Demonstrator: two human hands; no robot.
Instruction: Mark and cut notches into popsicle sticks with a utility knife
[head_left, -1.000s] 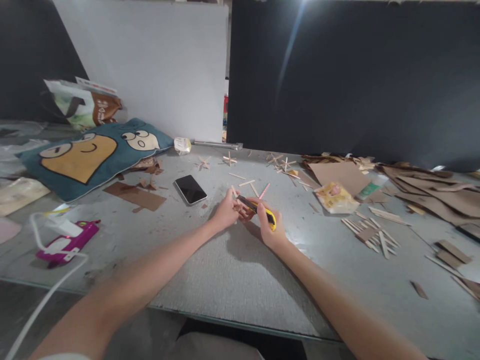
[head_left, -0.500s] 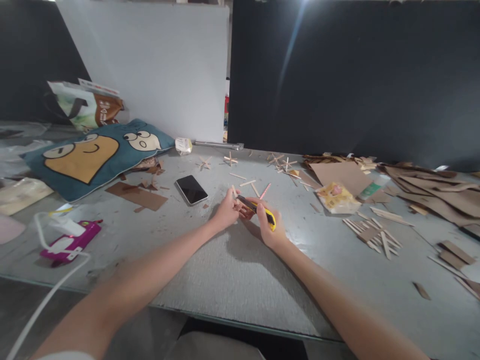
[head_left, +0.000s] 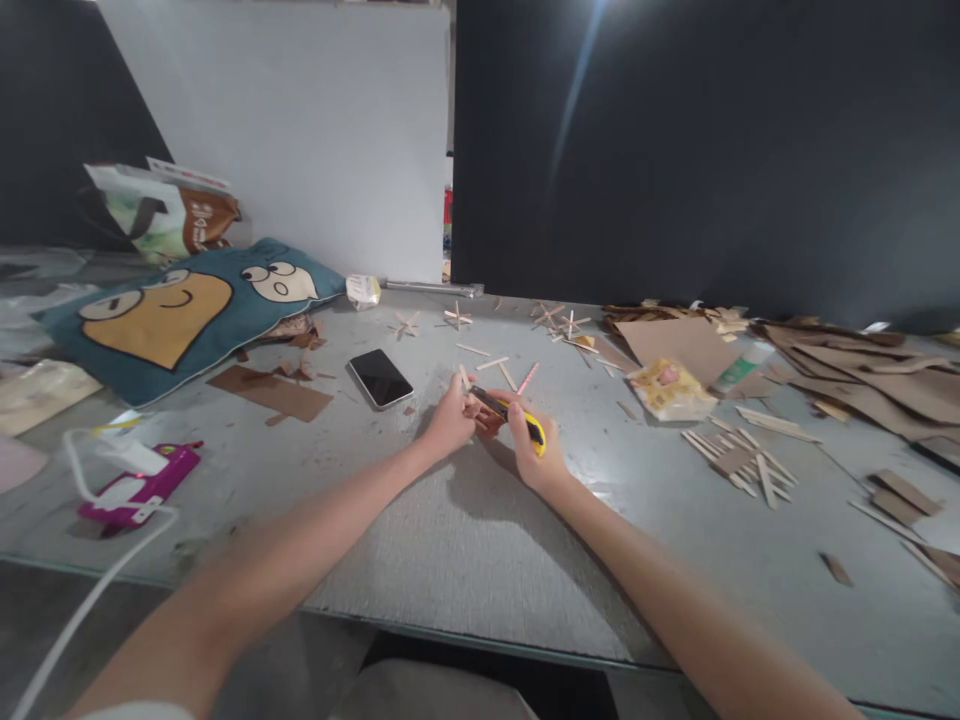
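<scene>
My right hand (head_left: 534, 455) is closed round a yellow and black utility knife (head_left: 517, 419), its tip pointing left toward my other hand. My left hand (head_left: 450, 420) pinches a thin wooden stick (head_left: 465, 379) against the grey table (head_left: 465, 530), right at the knife's tip. Both hands meet near the table's middle. Several loose wooden sticks (head_left: 517, 375) lie just beyond them.
A black phone (head_left: 379, 378) lies left of my hands. A blue cartoon pillow (head_left: 180, 310) and brown cardboard piece (head_left: 270, 392) sit further left, a pink glue gun (head_left: 139, 490) with white cable at the near left. Snack packet (head_left: 670, 388), stick pile (head_left: 739, 465) and cardboard scraps (head_left: 847, 370) fill the right.
Both hands stay together on the stick and knife; they have shifted slightly away from me and left. The view has tilted a little.
</scene>
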